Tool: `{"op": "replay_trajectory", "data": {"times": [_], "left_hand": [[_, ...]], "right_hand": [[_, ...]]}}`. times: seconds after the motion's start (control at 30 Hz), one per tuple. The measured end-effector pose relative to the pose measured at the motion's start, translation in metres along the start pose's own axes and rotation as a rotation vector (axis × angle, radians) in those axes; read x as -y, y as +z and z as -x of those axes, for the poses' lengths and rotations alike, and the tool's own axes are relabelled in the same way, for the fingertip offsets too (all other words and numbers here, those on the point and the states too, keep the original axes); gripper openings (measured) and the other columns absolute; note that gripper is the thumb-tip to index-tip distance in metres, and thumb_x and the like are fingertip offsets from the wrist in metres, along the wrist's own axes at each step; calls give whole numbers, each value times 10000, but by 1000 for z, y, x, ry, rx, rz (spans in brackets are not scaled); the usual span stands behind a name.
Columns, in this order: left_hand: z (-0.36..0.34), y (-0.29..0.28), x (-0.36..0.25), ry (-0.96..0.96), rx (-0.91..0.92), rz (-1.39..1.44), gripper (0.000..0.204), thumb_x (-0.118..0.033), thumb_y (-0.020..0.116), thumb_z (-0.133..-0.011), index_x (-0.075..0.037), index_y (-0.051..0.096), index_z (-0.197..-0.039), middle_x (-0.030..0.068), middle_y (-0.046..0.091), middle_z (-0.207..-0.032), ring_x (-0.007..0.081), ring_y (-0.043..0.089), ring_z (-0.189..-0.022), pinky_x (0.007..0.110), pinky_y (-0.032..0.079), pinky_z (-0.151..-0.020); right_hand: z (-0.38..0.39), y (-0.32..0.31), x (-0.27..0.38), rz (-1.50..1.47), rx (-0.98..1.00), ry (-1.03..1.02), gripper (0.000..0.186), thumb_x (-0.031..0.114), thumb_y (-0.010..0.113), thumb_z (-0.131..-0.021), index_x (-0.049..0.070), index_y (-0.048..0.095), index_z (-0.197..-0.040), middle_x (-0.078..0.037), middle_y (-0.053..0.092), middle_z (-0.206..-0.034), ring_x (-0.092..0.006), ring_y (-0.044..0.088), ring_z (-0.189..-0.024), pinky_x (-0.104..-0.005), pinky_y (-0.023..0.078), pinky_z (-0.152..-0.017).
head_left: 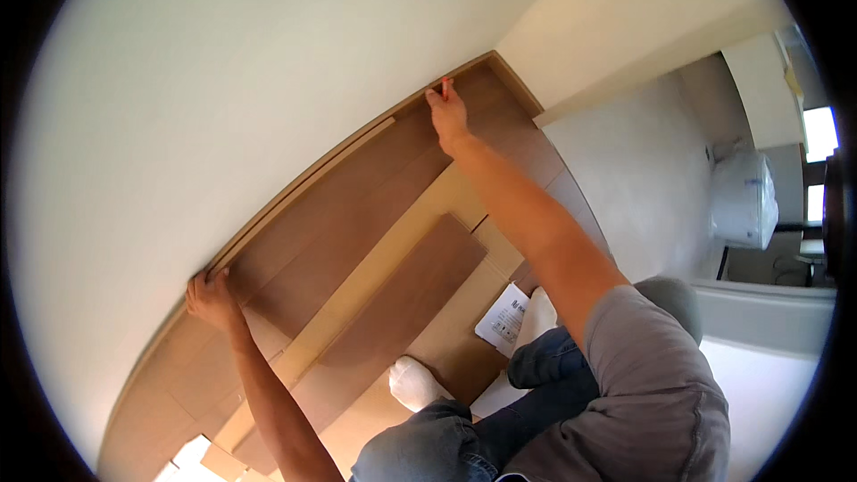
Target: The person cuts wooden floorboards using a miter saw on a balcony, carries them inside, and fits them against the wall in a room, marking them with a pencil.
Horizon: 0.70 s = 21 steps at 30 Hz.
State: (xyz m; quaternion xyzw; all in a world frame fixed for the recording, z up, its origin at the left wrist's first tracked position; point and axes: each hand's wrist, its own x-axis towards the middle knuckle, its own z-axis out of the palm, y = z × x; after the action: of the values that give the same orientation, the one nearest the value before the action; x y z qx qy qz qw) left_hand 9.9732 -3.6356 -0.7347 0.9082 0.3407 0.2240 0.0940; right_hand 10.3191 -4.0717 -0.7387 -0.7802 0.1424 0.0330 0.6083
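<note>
A long narrow wood-coloured trim strip (312, 180) lies along the foot of the pale wall, against the brown skirting board (420, 98). At the left, my left hand (212, 297) has its fingers curled over the strip. Farther right, near the room corner, my right hand (447, 118) grips a slim orange-red pencil or marker (445, 87), its tip at the skirting board. The strip's right end stops short of that hand. Brown floor planks (335, 241) run beneath both arms.
Flattened cardboard (420, 192) covers part of the floor, with a loose plank (402, 295) on top. A white printed sheet or packet (504, 317) lies beside my socked feet (415, 384). Through the doorway at right stands a white plastic-wrapped bucket-like container (743, 201) on grey floor.
</note>
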Motion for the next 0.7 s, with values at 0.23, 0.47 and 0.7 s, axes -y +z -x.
{"op": "replay_trajectory", "data": {"times": [0.23,0.47,0.7], "left_hand": [[-9,-8,0,11,159,-57,422,-333,838,-788,-6,738,-1036,127,701,-1103,339,591,-1129,497,389,-1023],[-13,-6,4,71,181,-165,539,-434,798,-826,52,733,-1049,213,701,-1140,412,627,-1051,513,470,-957],[-13,-5,-9,35,203,-44,448,-359,790,-829,60,748,-981,226,718,-1051,427,651,-996,507,498,-892]], "right_hand": [[0,10,3,86,-105,70,841,398,650,-990,88,206,-1633,-107,600,-1352,-241,560,-1238,-365,432,-1060],[8,20,12,82,-150,79,829,354,704,-965,37,279,-1602,-130,621,-1313,-236,597,-1182,-328,449,-1037],[-13,14,-28,-102,-169,-21,818,333,731,-939,2,332,-1572,-185,618,-1353,-261,617,-1182,-332,478,-1020]]}}
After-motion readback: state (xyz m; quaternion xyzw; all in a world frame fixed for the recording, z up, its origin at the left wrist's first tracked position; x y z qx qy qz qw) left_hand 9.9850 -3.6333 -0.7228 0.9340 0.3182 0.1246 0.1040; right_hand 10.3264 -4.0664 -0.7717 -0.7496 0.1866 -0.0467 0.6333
